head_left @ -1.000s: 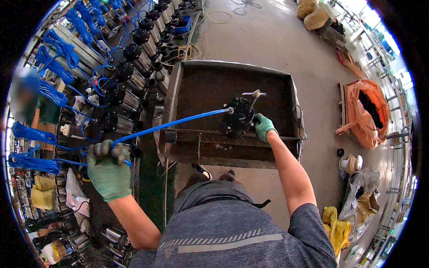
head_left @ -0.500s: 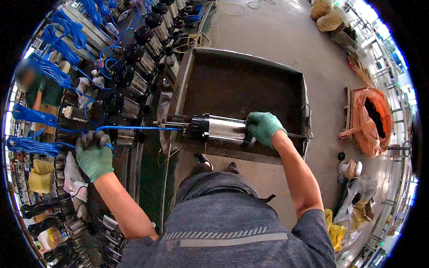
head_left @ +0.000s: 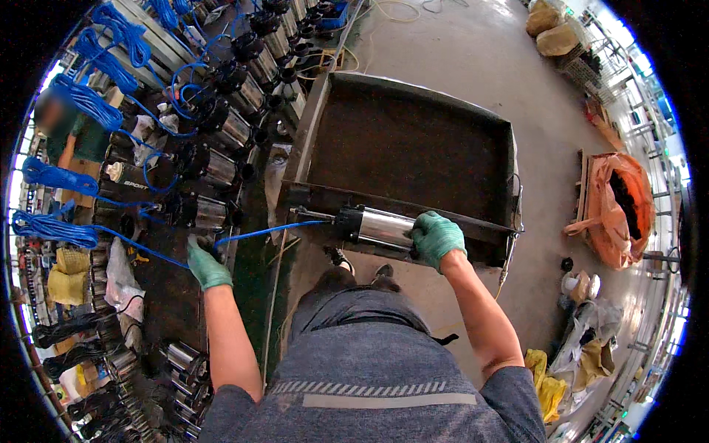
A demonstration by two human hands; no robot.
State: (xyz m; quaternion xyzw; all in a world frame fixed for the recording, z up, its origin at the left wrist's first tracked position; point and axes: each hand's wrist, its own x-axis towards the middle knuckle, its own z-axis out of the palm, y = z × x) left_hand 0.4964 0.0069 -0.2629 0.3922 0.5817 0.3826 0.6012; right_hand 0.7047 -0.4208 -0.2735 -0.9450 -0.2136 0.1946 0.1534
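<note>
A cylindrical motor (head_left: 385,227) with a shiny steel body, black end and thin metal shaft lies sideways across the near edge of a dark metal tray. My right hand (head_left: 439,238), in a green glove, grips its right end and covers that end. From the black end a blue cable (head_left: 275,231) runs left to my left hand (head_left: 208,263), also gloved. The fingers there curl around the cable, which comes out on the other side toward a tied blue coil (head_left: 55,228) at the far left.
The dark tray (head_left: 310,136) stands in front of me. Rows of similar motors (head_left: 210,167) with blue cable coils line the left side. An orange sack (head_left: 619,214) stands on the right floor, with yellow bags (head_left: 548,387) nearer me. Another person's arm (head_left: 69,150) shows far left.
The motor has come nearer to me and slightly right, with my right hand still on it. My left hand has moved right and down along the cable, toward the motor.
</note>
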